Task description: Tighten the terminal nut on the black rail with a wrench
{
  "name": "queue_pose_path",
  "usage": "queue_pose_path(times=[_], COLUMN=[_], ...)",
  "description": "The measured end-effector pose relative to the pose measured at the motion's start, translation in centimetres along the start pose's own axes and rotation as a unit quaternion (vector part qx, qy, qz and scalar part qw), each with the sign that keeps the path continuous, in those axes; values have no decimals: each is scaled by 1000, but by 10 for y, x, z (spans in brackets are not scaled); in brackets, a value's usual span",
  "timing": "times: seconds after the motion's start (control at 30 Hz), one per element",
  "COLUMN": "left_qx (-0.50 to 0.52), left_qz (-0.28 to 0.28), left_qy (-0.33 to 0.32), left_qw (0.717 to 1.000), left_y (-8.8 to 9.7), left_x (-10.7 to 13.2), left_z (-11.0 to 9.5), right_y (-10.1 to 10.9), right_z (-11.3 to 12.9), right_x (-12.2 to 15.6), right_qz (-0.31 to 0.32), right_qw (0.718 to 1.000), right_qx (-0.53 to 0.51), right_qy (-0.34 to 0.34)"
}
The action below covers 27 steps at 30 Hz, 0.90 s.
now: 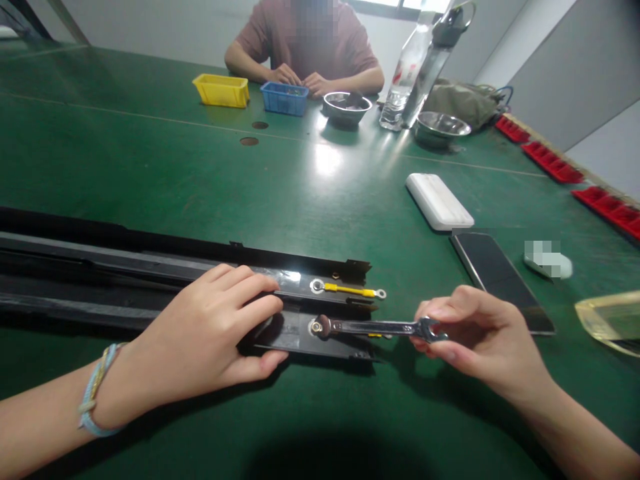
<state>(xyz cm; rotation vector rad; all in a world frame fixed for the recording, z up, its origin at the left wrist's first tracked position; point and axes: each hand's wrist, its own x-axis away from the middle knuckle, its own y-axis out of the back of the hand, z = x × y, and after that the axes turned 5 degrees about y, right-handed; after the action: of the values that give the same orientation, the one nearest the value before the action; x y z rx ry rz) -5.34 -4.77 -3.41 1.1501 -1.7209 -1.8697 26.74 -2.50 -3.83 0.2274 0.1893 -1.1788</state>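
From the head camera, we look down at a green table [175, 167], where our left hand [213, 327] is closed over the near black rail [300, 340], thumb along its near edge and fingers across the far side. Our right hand [485, 340] pinches one end of a wrench [375, 327] between thumb and fingers; the wrench lies along the rail's end, its other end at a small nut [317, 327]. On the far black rail [295, 280], just beyond, a yellow lead [349, 289] runs from a fastened ring to a loose one past the rail's tip.

Across the table, we see a yellow bin [225, 95], its contents hidden from us by its front wall. Beside it, a blue bin [285, 104] holds small parts too tiny to name; a co-worker's hands are just behind it, and we cannot tell what they grip. The metal bowl [347, 118] to its right contains dark pieces [351, 102]. Farther right, near a clear bottle [400, 87], stands a second metal bowl [440, 139], its contents unclear. Red trays [553, 162] with compartments line the right edge; we cannot make out what they hold.
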Motion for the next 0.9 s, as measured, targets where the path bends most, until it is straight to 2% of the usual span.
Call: queue_pose_path(times=[0.2,0.37,0.67,0.9], left_qx=[1,-3,-2,-3], left_qz=[1,0,5,4], left_qy=[1,0,-2,2], left_qw=[1000,1000,1000,1000], left_y=[-2,-4,-5,-6], left_x=[-1,-3,-2,-6], left_z=[-1,-1,-2,2], right_y=[10,10,12,9], right_z=[-7,-9,-13,-4], right_x=[0,2,0,1], right_qz=[33,71,62,92], right_qw=[999,997,997,993], right_qx=[-33,-33,-36,35], right_qy=[-19,17,1,65])
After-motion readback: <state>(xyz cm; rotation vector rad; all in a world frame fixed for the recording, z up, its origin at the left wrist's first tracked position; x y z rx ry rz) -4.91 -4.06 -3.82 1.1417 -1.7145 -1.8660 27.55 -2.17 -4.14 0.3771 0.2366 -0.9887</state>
